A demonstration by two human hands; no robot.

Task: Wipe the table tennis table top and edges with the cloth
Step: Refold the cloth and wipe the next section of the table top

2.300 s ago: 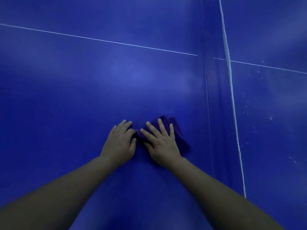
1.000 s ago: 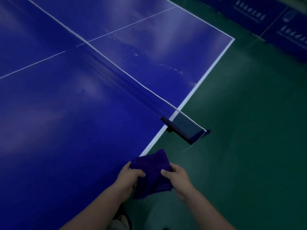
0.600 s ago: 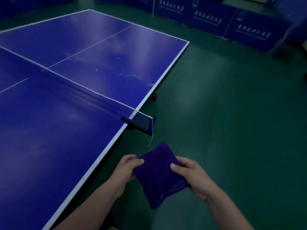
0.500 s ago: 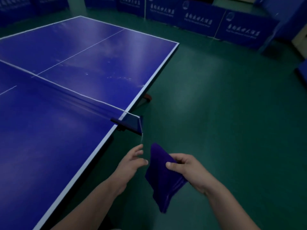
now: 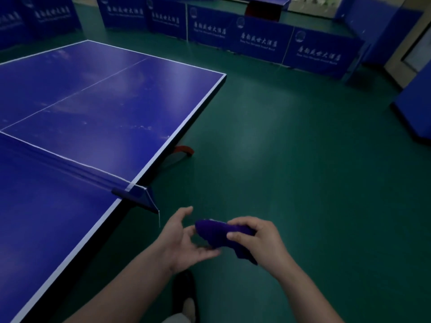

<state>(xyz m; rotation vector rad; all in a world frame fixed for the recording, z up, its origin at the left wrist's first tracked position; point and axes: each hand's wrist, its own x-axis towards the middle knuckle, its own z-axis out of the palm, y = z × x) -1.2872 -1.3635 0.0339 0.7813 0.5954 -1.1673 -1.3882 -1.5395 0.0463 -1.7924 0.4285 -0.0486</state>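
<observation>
The blue table tennis table (image 5: pixel 98 108) fills the left side, its white-lined side edge running diagonally toward me. The net (image 5: pixel 58 163) crosses it and ends at a clamp post (image 5: pixel 137 198). I stand off the table's side, over the green floor. My right hand (image 5: pixel 254 238) grips the bunched purple cloth (image 5: pixel 217 231) in the air, thumb on top. My left hand (image 5: pixel 184 241) is beside the cloth with fingers spread and relaxed, palm up, just under the cloth's left end; I cannot tell whether it touches.
Green floor (image 5: pixel 291 159) spreads to the right. Blue printed barrier boards (image 5: pixel 263 40) line the far side. A red-tipped table foot (image 5: pixel 184 151) sticks out below the side edge. A blue panel (image 5: pixel 417 99) stands at the right. My shoe (image 5: pixel 186 297) shows below.
I have left the table top and stepped back beside it with the cloth. My left hand has let go of the cloth; my right hand has bunched it up.
</observation>
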